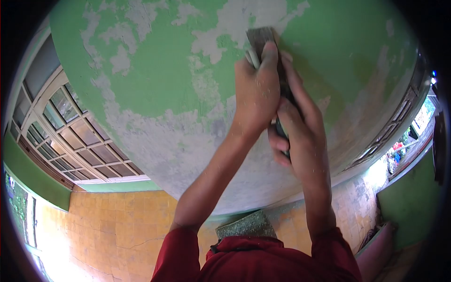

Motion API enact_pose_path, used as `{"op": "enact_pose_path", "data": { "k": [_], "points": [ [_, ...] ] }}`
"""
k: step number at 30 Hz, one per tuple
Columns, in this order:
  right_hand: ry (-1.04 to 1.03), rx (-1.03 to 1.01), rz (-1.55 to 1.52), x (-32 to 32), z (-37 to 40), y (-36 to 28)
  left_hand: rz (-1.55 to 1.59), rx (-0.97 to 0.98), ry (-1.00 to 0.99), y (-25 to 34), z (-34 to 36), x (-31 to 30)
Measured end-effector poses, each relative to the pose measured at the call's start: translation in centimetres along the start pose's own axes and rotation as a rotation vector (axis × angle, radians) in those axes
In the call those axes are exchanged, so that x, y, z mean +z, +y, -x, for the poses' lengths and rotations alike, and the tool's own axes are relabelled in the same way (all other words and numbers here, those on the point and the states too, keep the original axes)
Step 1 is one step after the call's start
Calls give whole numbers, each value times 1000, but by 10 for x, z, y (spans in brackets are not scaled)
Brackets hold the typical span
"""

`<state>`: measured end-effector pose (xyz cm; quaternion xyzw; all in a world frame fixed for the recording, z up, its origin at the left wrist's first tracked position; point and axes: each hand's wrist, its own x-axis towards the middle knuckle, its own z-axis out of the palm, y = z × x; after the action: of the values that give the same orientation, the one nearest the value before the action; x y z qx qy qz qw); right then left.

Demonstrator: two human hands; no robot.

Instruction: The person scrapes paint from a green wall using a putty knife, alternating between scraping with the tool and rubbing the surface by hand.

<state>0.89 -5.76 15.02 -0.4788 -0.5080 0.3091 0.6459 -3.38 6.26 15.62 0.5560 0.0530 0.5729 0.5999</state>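
Observation:
Both of my hands grip a paint scraper, its wide, dirty blade pointing up against the wall. My right hand is closed around the dark handle below. Higher up, my left hand is wrapped about the scraper just under the blade, its thumb laid along it. A short, whitish stick-like thing, perhaps a cigarette, pokes out between the left fingers. Green paint on the wall is broken by bare grey patches, and the lower part is mostly grey. Small pale flakes dot my hands and forearms.
Below me a grey, speckled block or stool top covered in flakes stands on the yellow tiled floor. At left is a glass-paned door. To the right are a window frame and a low green wall.

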Motion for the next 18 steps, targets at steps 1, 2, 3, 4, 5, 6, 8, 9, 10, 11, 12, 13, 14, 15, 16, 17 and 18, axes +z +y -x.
{"op": "enact_pose_path", "data": {
  "k": [1,2,3,4,5,6,8,9,10,11,12,13,14,15,16,17,18],
  "points": [
    [7,-38,-16,2,-3,-2,-3,-6,0,-2,4,-1],
    [3,-48,-17,2,0,3,-9,-32,-1,-5,7,-4],
    [0,-18,-25,1,10,16,-16,-69,-2,-10,15,-7],
    [-5,8,-32,1,15,25,-28,-71,29,-14,25,-8],
    [-12,-4,-30,0,13,28,-29,-57,28,-15,26,-11],
    [-22,-34,-22,0,12,31,-16,-76,12,-15,29,-14],
    [-23,-41,-14,1,11,36,0,-155,-29,-10,28,-18],
    [-25,-85,4,0,5,36,3,-164,-27,-6,26,-22],
    [-26,-128,20,-1,2,39,-130,-199,-69,-2,25,-26],
    [-26,-129,20,-4,2,50,-263,-222,-111,1,24,-29],
    [-1,-175,136,-13,2,70,-333,-224,-112,-3,34,-34],
    [26,-221,250,-23,3,94,-405,-227,-115,-14,55,-41],
    [67,-276,398,-36,14,129,-433,-133,-98,-42,82,-55],
    [108,-336,547,-53,32,169,-459,-33,-80,-77,116,-73],
    [151,-359,667,-69,56,207,-666,-224,-133,-97,155,-99],
    [175,-369,724,-86,87,242,-750,-398,-166,-121,197,-126],
    [216,-223,760,-103,123,275,-755,-698,-244,-161,245,-171]
  ]
}}
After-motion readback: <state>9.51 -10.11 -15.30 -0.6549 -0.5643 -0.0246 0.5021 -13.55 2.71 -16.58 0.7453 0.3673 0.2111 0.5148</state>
